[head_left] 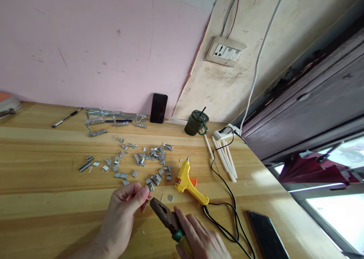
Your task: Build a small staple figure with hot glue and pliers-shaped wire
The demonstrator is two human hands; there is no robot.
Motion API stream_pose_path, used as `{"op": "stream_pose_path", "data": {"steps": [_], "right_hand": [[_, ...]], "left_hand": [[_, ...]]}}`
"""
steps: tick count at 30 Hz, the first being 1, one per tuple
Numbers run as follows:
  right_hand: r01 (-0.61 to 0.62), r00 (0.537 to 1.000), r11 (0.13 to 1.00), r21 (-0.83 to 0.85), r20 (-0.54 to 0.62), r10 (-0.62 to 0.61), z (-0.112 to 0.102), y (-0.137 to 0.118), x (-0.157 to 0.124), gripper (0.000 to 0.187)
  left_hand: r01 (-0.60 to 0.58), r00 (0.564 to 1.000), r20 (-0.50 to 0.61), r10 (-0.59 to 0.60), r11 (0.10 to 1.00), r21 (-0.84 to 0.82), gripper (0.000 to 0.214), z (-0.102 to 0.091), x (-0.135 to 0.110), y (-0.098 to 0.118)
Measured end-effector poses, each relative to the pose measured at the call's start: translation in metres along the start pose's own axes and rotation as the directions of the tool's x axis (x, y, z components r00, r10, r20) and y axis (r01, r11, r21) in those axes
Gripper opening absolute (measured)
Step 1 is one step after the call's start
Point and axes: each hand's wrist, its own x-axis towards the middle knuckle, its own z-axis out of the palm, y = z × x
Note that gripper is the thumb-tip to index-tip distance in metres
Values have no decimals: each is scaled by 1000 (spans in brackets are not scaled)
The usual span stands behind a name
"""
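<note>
My left hand (pixel 125 209) pinches a small grey metal piece (pixel 151 187) between thumb and fingers, just above the wooden table. In my right hand (pixel 199 234) is a pair of pliers (pixel 166 215) with rusty jaws and green-and-yellow handles. The jaw tips meet a thin bit sticking out by my left fingertips; whether they grip it I cannot make out. Loose grey metal pieces (pixel 139 159) lie scattered beyond my hands. A small round disc (pixel 170 198) rests near the pliers, and a yellow glue gun (pixel 186 181) lies on its side to the right.
Against the wall lean a phone (pixel 159 108) and, left of it, strips of metal pieces (pixel 113 115). A green mug (pixel 196 122) stands near white sticks (pixel 225 158) and a power strip (pixel 226 131). Black cable (pixel 234 202) loops on the right, beside another phone (pixel 267 234).
</note>
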Motion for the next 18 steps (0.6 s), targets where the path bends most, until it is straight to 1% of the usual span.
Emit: {"op": "stream_pose_path", "data": {"steps": [1,2,3,5,7,9,10,12,13,15,17,18], "right_hand": [[53,994,977,-204,-83,-71,1,0,0,69],[78,980,927,-366,-143,-138,2,-1,0,71],[79,965,882,-465,-185,-184,2,-1,1,73],[77,945,822,-564,-221,-240,0,-2,2,74],[87,947,820,-566,-209,-245,-2,-3,4,74],[92,966,867,-489,-168,-197,-4,-3,5,76],[79,979,900,-428,-137,-151,-5,-3,6,77],[26,999,961,-276,-35,-38,-7,-5,9,77],[-9,999,982,-188,31,15,-8,-6,10,76],[-99,982,995,-2,164,98,-9,-10,14,72],[-206,951,967,151,262,162,-11,-12,18,66],[-270,934,941,205,294,204,-12,-14,19,62]], "left_hand": [[23,999,-23,-23,1000,-12,28,0,2,-1],[43,998,-39,-44,999,-23,28,0,3,-3],[59,997,-50,-60,998,-30,28,-1,4,-4],[88,994,-56,-89,996,-35,27,-1,6,-5],[117,992,-51,-119,992,-39,25,-1,5,-5],[128,991,-39,-129,991,-32,25,0,3,-5],[123,992,-35,-124,992,-23,26,0,2,-5],[101,994,-34,-101,995,-4,25,1,1,-5],[87,996,-32,-86,996,0,24,2,1,-4],[56,998,-24,-56,998,-6,22,1,4,-1],[37,999,-23,-38,999,-29,23,-2,8,6],[35,999,-26,-36,999,-39,23,-3,10,10]]}}
